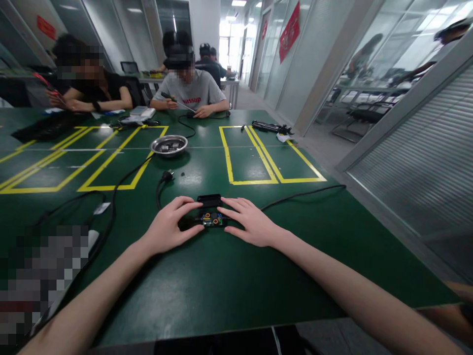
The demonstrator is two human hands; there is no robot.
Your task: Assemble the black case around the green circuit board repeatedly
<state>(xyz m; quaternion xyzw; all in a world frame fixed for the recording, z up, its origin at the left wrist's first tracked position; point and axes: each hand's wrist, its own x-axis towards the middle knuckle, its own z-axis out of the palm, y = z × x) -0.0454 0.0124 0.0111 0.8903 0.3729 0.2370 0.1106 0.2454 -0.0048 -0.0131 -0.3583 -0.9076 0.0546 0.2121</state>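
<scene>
A small black adapter case lies opened on the green table in front of me. Its lower half (213, 220) shows a circuit board with two orange-ringed coils. Just beyond it is the black cover (209, 200), hollow side up. My left hand (166, 226) is at the left end with fingers spread, its index fingertip by the cover and its thumb by the lower half. Opposite, my right hand (253, 224) spreads its fingers at the right end, fingertips beside both pieces. Whether the fingertips press on them I cannot tell. Black cords run from both ends, partly hidden by my hands.
A black plug (167, 175) and a steel bowl (169, 146) with metal parts lie beyond. Yellow tape (254, 182) marks rectangles. A black tool (271, 127) is at the far right, a pixelated item (44, 281) near left. Two people sit across the table.
</scene>
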